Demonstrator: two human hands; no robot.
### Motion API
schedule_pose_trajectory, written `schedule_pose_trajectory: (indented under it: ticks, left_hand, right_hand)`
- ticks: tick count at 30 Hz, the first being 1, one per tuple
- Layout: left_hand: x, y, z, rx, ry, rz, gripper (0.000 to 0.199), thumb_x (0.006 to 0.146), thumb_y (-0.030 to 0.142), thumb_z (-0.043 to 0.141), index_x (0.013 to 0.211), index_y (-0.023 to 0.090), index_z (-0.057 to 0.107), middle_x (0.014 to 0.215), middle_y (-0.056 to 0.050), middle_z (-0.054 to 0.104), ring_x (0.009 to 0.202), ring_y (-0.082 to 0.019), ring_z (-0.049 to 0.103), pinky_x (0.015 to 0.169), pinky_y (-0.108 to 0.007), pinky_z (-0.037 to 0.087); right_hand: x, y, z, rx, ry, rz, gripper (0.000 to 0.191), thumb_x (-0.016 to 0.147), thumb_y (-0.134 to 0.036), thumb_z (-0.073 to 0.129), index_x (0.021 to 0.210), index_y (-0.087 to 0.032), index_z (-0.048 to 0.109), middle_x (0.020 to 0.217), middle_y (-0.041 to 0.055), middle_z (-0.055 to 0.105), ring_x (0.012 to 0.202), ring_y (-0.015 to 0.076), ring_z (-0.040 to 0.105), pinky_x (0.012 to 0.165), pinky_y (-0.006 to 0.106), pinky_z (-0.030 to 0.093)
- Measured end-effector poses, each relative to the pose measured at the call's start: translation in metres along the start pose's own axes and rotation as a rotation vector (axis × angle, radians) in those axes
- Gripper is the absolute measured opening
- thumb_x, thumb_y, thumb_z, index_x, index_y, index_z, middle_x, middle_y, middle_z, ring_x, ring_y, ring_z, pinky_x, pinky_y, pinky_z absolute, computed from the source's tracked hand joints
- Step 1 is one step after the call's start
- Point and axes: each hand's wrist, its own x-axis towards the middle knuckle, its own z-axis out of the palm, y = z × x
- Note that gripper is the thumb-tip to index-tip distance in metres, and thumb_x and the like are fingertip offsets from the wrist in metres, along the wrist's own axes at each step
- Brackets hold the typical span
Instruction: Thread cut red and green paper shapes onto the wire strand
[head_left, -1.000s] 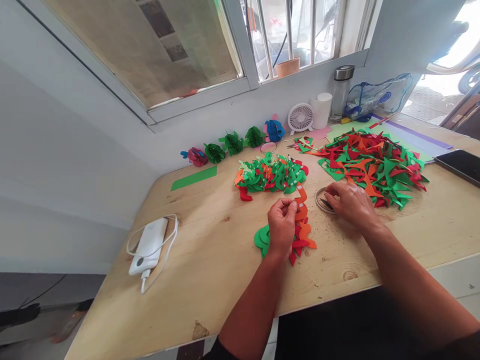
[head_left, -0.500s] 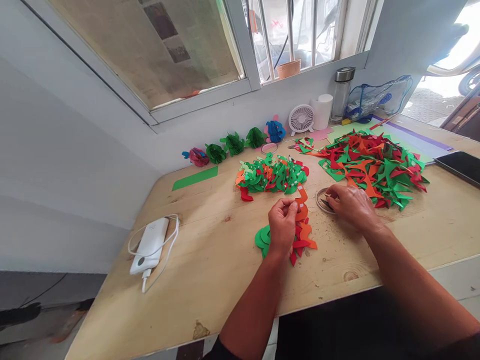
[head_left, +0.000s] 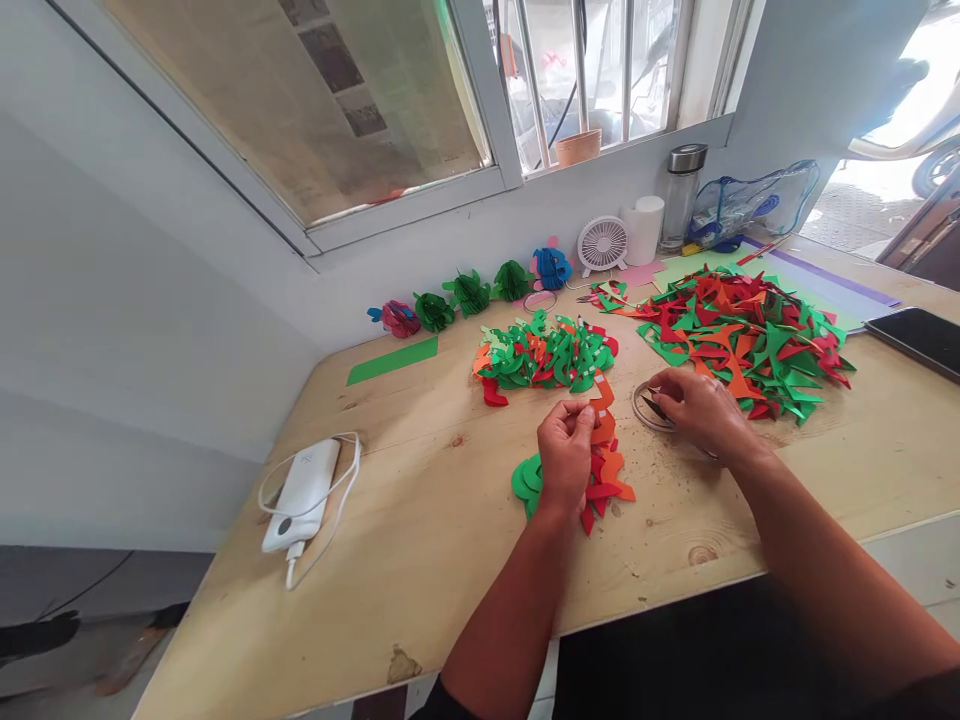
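Beyond the right hand (head_left: pixel 696 408), a clear pouch (head_left: pixel 784 190) holds indistinct items (head_left: pixel 709 224).

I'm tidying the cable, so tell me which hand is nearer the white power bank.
Left. The left hand is right of the power bank, at the orange paper; the right hand is farther right, at the ring.

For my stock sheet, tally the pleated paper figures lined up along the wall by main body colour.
Green figures: 3
Blue figure: 1
Pink-red figure: 1
Total: 5
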Motion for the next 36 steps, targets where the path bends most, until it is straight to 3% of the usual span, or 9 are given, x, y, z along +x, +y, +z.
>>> schedule_pose_trajectory:
  ticks: [5,9,12,30,36]
  left_hand:
    - [0.003,-0.001,-0.001,0.073,0.013,0.091,0.013,0.072,0.027,0.064,0.074,0.014,0.065,0.069,-0.001,0.064,0.063,-0.01,0.059,0.061,-0.02,0.048]
    - [0.005,-0.003,-0.002,0.104,0.004,0.051,0.015,0.071,0.027,0.064,0.076,0.014,0.066,0.067,-0.001,0.064,0.059,-0.011,0.059,0.053,-0.021,0.05]
    - [0.007,-0.006,-0.002,0.109,-0.006,0.018,0.017,0.071,0.029,0.064,0.08,0.014,0.065,0.065,-0.001,0.063,0.053,-0.011,0.058,0.046,-0.022,0.05]
    - [0.011,-0.006,-0.004,0.135,0.014,0.022,0.012,0.072,0.024,0.063,0.081,0.016,0.063,0.071,-0.002,0.066,0.053,-0.012,0.061,0.044,-0.022,0.05]
    - [0.015,-0.008,-0.005,0.203,-0.008,0.101,0.02,0.07,0.012,0.062,0.09,0.014,0.064,0.074,-0.004,0.068,0.066,-0.013,0.066,0.06,-0.021,0.052]
  right_hand:
    - [0.002,-0.001,-0.008,0.311,0.061,0.062,0.022,0.074,-0.032,0.057,0.088,-0.018,0.065,0.078,0.0041,0.068,0.068,0.0167,0.062,0.064,0.03,0.045]
    - [0.001,-0.005,-0.016,0.45,0.087,0.099,0.022,0.072,-0.031,0.059,0.088,-0.016,0.065,0.075,0.0035,0.067,0.064,0.0155,0.061,0.062,0.03,0.047]
    - [-0.001,-0.007,-0.019,0.499,0.097,0.075,0.021,0.072,-0.03,0.06,0.088,-0.017,0.064,0.075,0.0034,0.066,0.064,0.0154,0.061,0.061,0.03,0.047]
    - [-0.003,-0.009,-0.005,0.745,0.009,0.065,0.028,0.07,-0.037,0.066,0.089,-0.017,0.063,0.073,0.0019,0.064,0.064,0.0147,0.06,0.058,0.029,0.046]
    - [-0.003,-0.005,-0.002,0.774,0.004,0.047,0.027,0.071,-0.036,0.066,0.089,-0.017,0.062,0.075,0.0017,0.063,0.067,0.0145,0.058,0.06,0.029,0.045]
